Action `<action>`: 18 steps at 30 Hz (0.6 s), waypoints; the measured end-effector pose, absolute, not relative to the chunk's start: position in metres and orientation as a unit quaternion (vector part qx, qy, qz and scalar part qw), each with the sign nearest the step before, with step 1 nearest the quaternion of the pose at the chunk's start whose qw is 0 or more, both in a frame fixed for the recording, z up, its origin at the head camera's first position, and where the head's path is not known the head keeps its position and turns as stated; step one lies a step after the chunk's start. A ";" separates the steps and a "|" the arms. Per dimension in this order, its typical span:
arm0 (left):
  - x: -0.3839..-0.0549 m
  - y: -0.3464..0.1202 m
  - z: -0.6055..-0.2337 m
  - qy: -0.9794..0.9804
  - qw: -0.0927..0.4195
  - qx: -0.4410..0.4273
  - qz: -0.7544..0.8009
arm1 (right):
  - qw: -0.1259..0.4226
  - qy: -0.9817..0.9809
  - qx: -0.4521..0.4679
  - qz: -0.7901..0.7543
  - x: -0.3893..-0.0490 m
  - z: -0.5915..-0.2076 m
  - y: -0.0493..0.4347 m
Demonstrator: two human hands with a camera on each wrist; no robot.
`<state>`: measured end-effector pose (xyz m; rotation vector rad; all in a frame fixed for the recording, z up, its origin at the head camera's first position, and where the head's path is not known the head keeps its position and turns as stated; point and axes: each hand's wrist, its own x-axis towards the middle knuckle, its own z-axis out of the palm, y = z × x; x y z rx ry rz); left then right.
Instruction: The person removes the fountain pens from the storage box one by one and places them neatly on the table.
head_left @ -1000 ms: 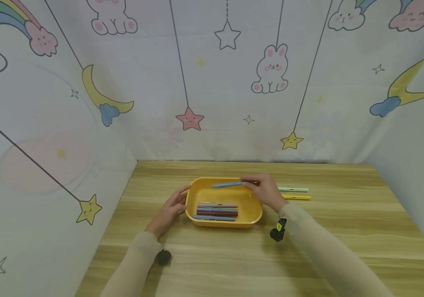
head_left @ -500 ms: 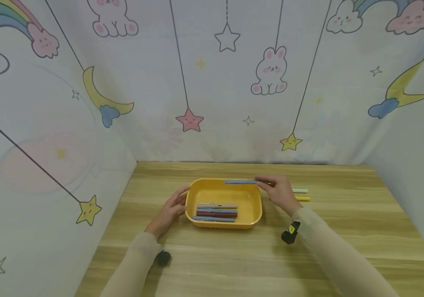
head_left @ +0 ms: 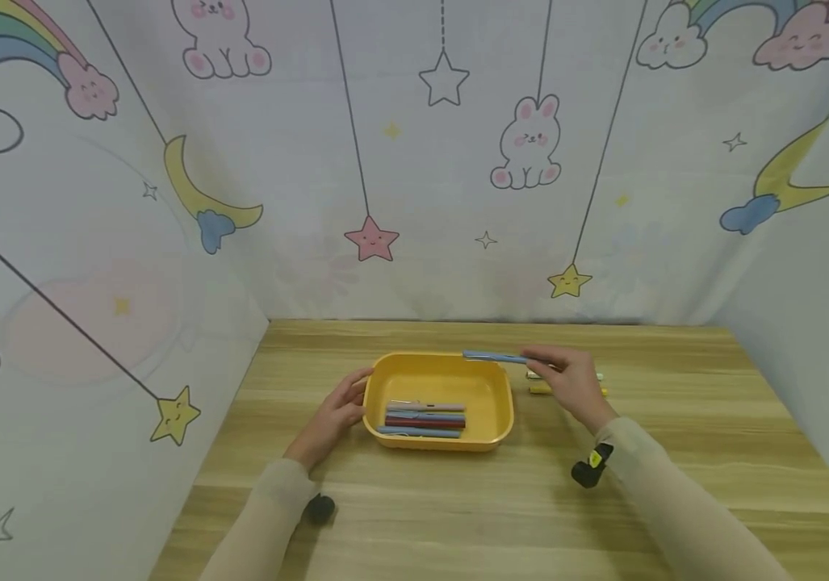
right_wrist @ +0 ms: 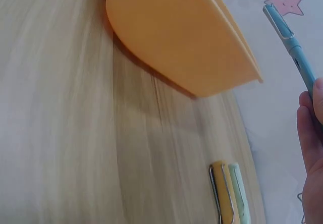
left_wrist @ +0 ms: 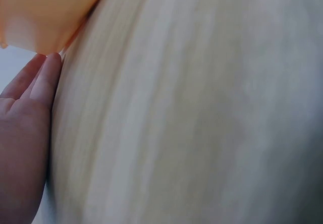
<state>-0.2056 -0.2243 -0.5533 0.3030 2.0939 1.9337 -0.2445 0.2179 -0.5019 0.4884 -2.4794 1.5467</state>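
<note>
A yellow-orange plastic basket (head_left: 487,403) stands mid-table in the head view, several pens (head_left: 424,422) lying side by side along its near wall: blue, dark red and pinkish. Fingers of my left hand (head_left: 330,415) rest against its left end; in the left wrist view the fingertips (left_wrist: 52,62) meet the basket's wall (left_wrist: 48,17). My right hand (head_left: 567,379) pinches a blue pen (head_left: 494,356) by one end, raised over the basket's back right corner. The right wrist view shows this pen's clip and cap (right_wrist: 280,24) pointing away from the hand.
Right of the basket, under my right hand, a yellow pen (right_wrist: 225,191) and a pale green pen (right_wrist: 239,193) lie side by side on the wooden table (head_left: 414,516). Cartoon-printed cloth walls (head_left: 458,274) enclose the table at the back and both sides.
My right hand has moved right with the blue pen, from over the basket's inside to its back right rim. The left hand has stayed at the basket's left end.
</note>
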 end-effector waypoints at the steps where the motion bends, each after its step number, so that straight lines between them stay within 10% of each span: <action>1: -0.205 -0.224 -0.553 0.722 0.138 0.104 0.670 | 0.092 -0.837 0.161 0.515 -0.244 -0.503 0.221; 18: -0.205 -0.224 -0.553 0.721 0.134 0.101 0.673 | 0.094 -0.846 0.094 0.517 -0.228 -0.513 0.263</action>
